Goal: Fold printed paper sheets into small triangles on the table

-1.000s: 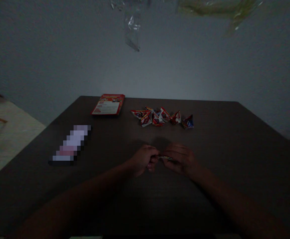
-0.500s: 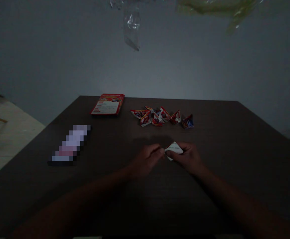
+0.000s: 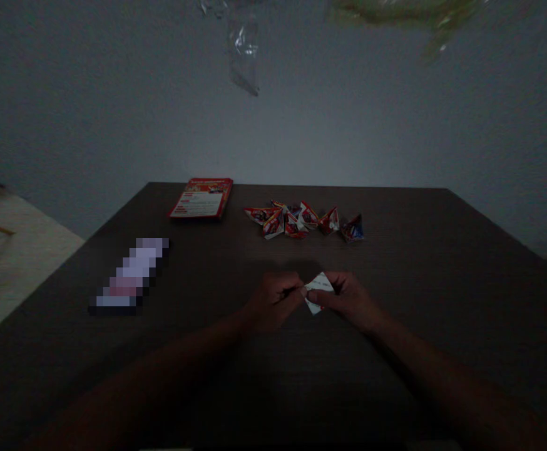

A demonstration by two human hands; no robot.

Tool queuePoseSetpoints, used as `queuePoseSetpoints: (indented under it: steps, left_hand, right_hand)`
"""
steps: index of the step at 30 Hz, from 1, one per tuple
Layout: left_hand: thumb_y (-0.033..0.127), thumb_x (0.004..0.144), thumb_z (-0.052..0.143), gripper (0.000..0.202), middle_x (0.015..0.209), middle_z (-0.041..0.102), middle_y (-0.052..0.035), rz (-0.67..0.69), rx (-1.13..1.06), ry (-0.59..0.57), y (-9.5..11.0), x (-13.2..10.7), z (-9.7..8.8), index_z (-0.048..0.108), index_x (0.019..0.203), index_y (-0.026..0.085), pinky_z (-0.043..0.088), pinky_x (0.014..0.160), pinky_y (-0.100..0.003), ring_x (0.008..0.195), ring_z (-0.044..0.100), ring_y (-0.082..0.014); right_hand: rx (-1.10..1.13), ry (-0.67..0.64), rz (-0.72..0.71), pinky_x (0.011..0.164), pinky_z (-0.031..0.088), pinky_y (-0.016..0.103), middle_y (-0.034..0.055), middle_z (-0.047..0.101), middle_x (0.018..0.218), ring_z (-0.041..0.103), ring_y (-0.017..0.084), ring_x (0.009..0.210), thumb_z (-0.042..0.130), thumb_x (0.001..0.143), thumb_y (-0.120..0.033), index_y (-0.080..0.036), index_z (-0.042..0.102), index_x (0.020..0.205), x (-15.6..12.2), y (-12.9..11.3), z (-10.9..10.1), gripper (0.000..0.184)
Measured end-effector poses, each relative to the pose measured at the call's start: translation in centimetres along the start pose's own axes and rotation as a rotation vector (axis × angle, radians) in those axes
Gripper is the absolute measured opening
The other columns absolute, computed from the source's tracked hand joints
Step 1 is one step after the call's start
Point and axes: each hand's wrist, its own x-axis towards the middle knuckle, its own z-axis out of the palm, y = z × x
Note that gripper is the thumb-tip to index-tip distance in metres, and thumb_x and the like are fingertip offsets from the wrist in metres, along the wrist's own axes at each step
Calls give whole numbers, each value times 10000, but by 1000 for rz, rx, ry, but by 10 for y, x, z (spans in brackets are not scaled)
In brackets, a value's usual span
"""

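A small folded paper, white with faint print and a diamond outline, is held between both hands above the table. My left hand pinches its left corner between thumb and fingertips. On the other side, my right hand grips it with the thumb lying across the front; the fingers behind are partly hidden. Beyond the hands lie several folded paper pieces in red, white and yellow print, bunched in a row. A bluish one sits at the right end of that row.
On the dark wooden table, a stack of red and white printed leaflets lies at the back left. A phone with a blurred-out screen is nearer on the left. Clear plastic hangs on the wall behind.
The folded paper has turned and shifted slightly left and down, showing more of its white face. My right hand has moved a little left with it; my left hand keeps its pinch.
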Motion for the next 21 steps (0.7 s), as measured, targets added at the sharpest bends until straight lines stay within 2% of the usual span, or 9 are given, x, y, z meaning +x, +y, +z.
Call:
queuePoseSetpoints:
  steps: [8, 15, 21]
  left_hand:
    - [245, 846, 462, 267, 540, 390, 55, 5, -23, -72, 1, 1, -3, 499, 606, 136, 275, 517, -195, 504, 382, -59]
    - [232, 836, 455, 258, 526, 389, 56, 28, 32, -57, 2, 1, -2, 504, 601, 137, 267, 506, -194, 488, 380, -56]
    - [223, 832, 453, 241, 538, 405, 51, 72, 79, -18, 0, 2, -5, 512, 616, 137, 275, 512, -193, 499, 395, -60]
  right_hand:
    - [-49, 32, -60, 466, 380, 205, -16, 598, 554, 502, 84, 488, 770, 625, -355, -149, 652, 661, -1, -3, 2, 241]
    - [-161, 32, -172, 497, 395, 206, -2, 623, 590, 519, 86, 516, 711, 714, -317, -146, 672, 682, -4, -5, 1, 178]
    - [-196, 7, -154, 555, 430, 229, 16, 661, 637, 561, 110, 562, 665, 758, -328, -148, 697, 726, -7, -11, 0, 186]
